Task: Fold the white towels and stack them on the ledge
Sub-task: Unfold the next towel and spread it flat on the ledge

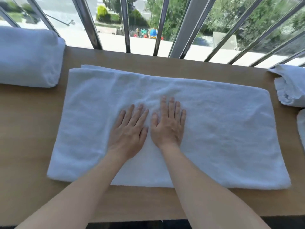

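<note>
Hands (148,129) flat on towel (222,129).

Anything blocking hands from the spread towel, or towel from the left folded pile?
No. Left hand and right hand lie flat on the towel; only bare ledge separates it from the folded pile.

Two bare forearms, uncovered along their whole visible length, end in a bare left hand (127,133) and a bare right hand (167,128) with short fingernails
</note>
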`<state>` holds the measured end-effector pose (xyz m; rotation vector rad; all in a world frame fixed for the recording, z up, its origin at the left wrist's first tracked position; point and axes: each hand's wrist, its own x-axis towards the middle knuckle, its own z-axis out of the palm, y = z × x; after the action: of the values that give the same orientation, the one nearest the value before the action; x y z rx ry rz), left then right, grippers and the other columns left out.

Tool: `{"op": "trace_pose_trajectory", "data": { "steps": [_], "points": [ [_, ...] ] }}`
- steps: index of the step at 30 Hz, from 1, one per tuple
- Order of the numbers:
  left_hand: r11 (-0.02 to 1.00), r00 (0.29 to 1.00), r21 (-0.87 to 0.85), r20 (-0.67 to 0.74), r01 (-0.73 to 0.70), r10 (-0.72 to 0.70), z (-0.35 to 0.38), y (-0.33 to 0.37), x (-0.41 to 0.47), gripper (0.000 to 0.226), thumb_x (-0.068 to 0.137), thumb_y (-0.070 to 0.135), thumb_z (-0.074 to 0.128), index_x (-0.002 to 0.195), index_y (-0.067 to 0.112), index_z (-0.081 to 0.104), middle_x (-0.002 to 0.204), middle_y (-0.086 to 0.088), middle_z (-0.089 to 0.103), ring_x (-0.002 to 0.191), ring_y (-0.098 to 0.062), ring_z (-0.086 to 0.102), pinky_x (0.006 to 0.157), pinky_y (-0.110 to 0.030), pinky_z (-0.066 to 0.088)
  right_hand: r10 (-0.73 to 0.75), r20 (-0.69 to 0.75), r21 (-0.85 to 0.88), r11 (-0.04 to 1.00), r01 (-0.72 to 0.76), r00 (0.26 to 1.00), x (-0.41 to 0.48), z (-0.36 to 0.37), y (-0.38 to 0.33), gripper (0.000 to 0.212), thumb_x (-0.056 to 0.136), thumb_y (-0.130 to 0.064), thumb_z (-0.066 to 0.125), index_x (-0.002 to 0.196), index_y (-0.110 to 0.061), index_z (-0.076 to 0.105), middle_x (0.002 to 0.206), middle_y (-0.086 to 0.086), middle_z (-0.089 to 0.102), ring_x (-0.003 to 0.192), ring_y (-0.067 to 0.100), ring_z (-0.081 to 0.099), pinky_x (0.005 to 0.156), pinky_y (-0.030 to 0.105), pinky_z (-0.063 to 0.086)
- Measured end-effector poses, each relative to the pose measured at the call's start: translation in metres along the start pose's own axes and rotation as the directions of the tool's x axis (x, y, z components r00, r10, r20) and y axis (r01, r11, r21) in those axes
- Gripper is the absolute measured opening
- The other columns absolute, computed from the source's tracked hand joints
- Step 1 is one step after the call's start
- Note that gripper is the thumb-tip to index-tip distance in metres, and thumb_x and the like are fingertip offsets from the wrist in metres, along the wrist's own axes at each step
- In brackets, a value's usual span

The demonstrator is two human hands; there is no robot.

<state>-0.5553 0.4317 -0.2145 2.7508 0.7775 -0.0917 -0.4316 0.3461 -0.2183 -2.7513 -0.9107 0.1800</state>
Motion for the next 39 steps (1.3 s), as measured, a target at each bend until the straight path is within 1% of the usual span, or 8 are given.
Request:
{"op": "trace_pose_trajectory", "data": {
  "steps": [6,10,17,23,25,32,35,39],
  "points": [
    [0.999,0.999,0.033,0.016,-0.034,0.034,-0.014,-0.026,0.053,0.061,0.099,0.049,0.016,0.159,0.035,0.014,0.167,0.007,0.004,0.154,-0.02,0.001,0.124,-0.042,-0.004,0.011,-0.006,-0.041,0.999,-0.011,1.0,0.001,0.001,-0.001,0.065,0.097,-0.047,0.039,0.158,-0.03,0.022,0.166,0.002,0.018,0.153,0.025,0.012,0.123,0.047,0.003],
    [0.996,0.996,-0.008,-0.014,0.091,-0.091,-0.026,-0.064,0.081,0.062,0.098,0.05,0.017,0.158,0.037,0.01,0.167,0.006,0.002,0.154,-0.018,-0.005,0.122,-0.037,-0.012,0.006,-0.027,-0.061,0.998,-0.008,1.0,0.001,0.003,-0.001,0.065,0.096,-0.047,0.035,0.158,-0.03,0.023,0.166,0.002,0.019,0.153,0.025,0.013,0.124,0.047,0.004],
    [0.959,0.959,0.013,-0.01,0.283,-0.283,-0.044,-0.101,0.105,0.068,0.096,0.054,0.01,0.16,0.03,0.007,0.168,0.0,0.002,0.153,-0.021,-0.007,0.123,-0.041,-0.007,0.005,-0.069,-0.051,0.999,-0.009,0.998,0.001,0.002,-0.002,0.064,0.095,-0.047,0.033,0.156,-0.027,0.03,0.164,0.004,0.025,0.151,0.027,0.019,0.123,0.049,0.01],
    [1.0,1.0,-0.01,0.017,-0.023,0.023,-0.013,-0.015,0.036,0.066,0.099,0.054,0.025,0.159,0.027,0.016,0.167,-0.004,0.006,0.154,-0.027,0.0,0.124,-0.048,0.003,-0.004,-0.074,-0.053,0.999,0.0,0.997,0.001,0.002,-0.001,0.064,0.094,-0.046,0.036,0.155,-0.026,0.032,0.164,0.004,0.025,0.152,0.026,0.018,0.123,0.05,0.01],
    [0.999,0.999,0.005,0.004,-0.033,0.033,-0.006,-0.015,0.014,0.065,0.099,0.053,0.032,0.158,0.028,0.021,0.167,-0.002,0.011,0.154,-0.027,0.006,0.124,-0.049,0.008,-0.005,-0.085,-0.056,0.998,0.0,0.996,0.001,0.004,0.0,0.064,0.095,-0.047,0.035,0.155,-0.027,0.033,0.163,0.004,0.025,0.151,0.026,0.019,0.123,0.049,0.011],
    [0.945,0.945,0.035,-0.023,0.326,-0.325,-0.03,-0.117,0.034,0.068,0.096,0.061,0.014,0.159,0.037,-0.001,0.168,0.004,-0.008,0.153,-0.019,-0.013,0.122,-0.039,-0.012,0.001,-0.107,-0.05,0.999,-0.006,0.994,0.001,0.008,-0.002,0.061,0.097,-0.047,0.033,0.154,-0.027,0.035,0.163,0.004,0.028,0.151,0.026,0.021,0.122,0.049,0.012],
    [0.902,0.902,-0.008,-0.021,0.432,-0.432,-0.037,-0.134,0.05,0.069,0.096,0.061,0.012,0.159,0.035,-0.002,0.167,0.005,-0.013,0.152,-0.018,-0.016,0.122,-0.04,-0.011,0.0,-0.108,-0.053,0.999,-0.006,0.994,0.002,0.006,-0.002,0.06,0.096,-0.045,0.034,0.154,-0.027,0.037,0.162,0.003,0.029,0.15,0.027,0.023,0.122,0.049,0.013],
    [0.914,0.913,-0.016,-0.028,0.406,-0.406,-0.028,-0.096,0.029,0.071,0.098,0.058,0.014,0.16,0.027,-0.003,0.167,-0.003,-0.012,0.152,-0.025,-0.015,0.122,-0.042,-0.011,0.002,-0.09,-0.064,0.998,-0.007,0.996,0.001,0.004,-0.002,0.061,0.096,-0.044,0.032,0.154,-0.027,0.035,0.163,0.003,0.027,0.15,0.026,0.022,0.122,0.048,0.011]
  ]
}}
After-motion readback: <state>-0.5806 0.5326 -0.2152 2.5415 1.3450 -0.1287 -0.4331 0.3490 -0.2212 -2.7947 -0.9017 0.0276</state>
